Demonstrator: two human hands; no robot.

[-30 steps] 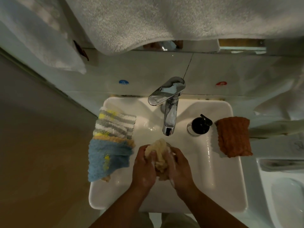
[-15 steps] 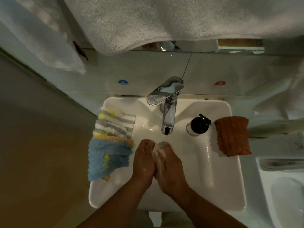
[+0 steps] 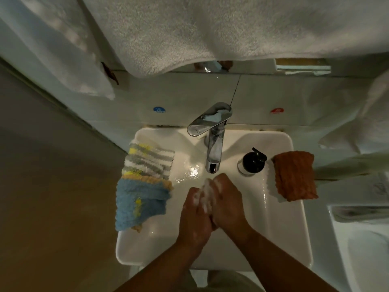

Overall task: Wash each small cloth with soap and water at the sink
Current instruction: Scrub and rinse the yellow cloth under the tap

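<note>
**Sink station: hands closed together on a lathered cloth**

1. Both forearms enter from the lower edge and meet over the middle of the white sink (image 3: 126, 249).
2. The left hand (image 3: 194, 213) and right hand (image 3: 228, 204) are pressed palm to palm, fingers curled inward, clamping the lathered cloth (image 3: 205, 191) between them. Only a white, sudsy wad shows at the fingertips; the rest is hidden by the palms.
3. On the left rim lies a blue cloth (image 3: 139, 204), draped over the sink edge. Just behind it, overlapping, lies a striped grey, white and yellow cloth (image 3: 148, 161).
4. On the right rim lies an orange-brown cloth (image 3: 294, 175). Just beside it, toward the centre, stands a soap dispenser (image 3: 251, 162) with a black pump top.
5. The chrome faucet (image 3: 213, 144) stands at the back centre, its spout ending just beyond the hands.
6. On the wall behind are a blue sticker (image 3: 159, 109) to the left and a red sticker (image 3: 277, 110) to the right.
7. A white towel (image 3: 210, 28) hangs across the top.
</note>
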